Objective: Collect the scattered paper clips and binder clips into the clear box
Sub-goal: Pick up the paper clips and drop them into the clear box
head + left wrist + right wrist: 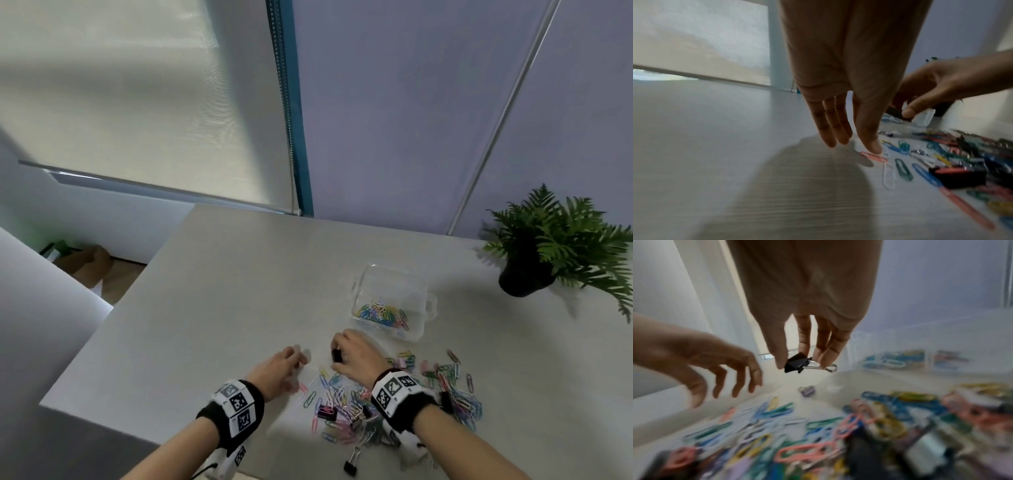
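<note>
Head view: grey table (222,291) with box (394,284) holding paper clips; loose clips (342,404) lie near both hands. Left wrist: left hand (838,105), fingers (828,129) straight, above the table. Right wrist: right hand (809,321) pinching a binder clip (796,363) in the air.

both forearms are bare, no sleeves. the left hand (279,368) and right hand (356,356) each have a black wristband (251,416) behind them, carrying white blocks printed with black square codes. white camera housings hang under the wrists; a thin black cable (205,470) trails from the left one.
</note>
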`<state>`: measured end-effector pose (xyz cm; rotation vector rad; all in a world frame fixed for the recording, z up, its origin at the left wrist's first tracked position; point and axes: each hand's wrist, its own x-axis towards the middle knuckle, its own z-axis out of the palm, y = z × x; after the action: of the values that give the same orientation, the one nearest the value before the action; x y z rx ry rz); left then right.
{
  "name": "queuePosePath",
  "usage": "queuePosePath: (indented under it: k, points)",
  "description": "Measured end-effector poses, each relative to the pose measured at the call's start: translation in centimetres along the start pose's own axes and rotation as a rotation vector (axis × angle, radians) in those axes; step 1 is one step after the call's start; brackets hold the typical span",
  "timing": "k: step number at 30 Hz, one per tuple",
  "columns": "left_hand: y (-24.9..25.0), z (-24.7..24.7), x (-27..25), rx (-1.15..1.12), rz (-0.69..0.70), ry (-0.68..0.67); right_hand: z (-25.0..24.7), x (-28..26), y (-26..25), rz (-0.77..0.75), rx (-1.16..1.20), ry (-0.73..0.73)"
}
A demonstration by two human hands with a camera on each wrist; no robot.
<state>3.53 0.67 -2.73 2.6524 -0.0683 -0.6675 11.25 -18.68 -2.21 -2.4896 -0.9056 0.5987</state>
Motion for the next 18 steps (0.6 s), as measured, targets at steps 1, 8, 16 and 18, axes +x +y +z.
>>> queuePosePath:
  k: [1,8,16,18]
  points:
    - [0.0,0.1,-0.1,0.047,0.011,-0.012,-0.4,0.1,0.7,0.028,-0.024,0.026]
    - [1.0,1.1,-0.2,0.133,0.046,-0.083,0.5,-0.7,3.3,-0.035,-0.291,0.070]
    - [1.3,2.1,1.2,0.164,0.150,0.002,2.0,-1.2,1.2,-0.254,-0.281,-0.110]
    - [1.3,2.0,1.3,0.156,0.169,0.035,2.2,-1.0,1.0,-0.261,-0.257,-0.093]
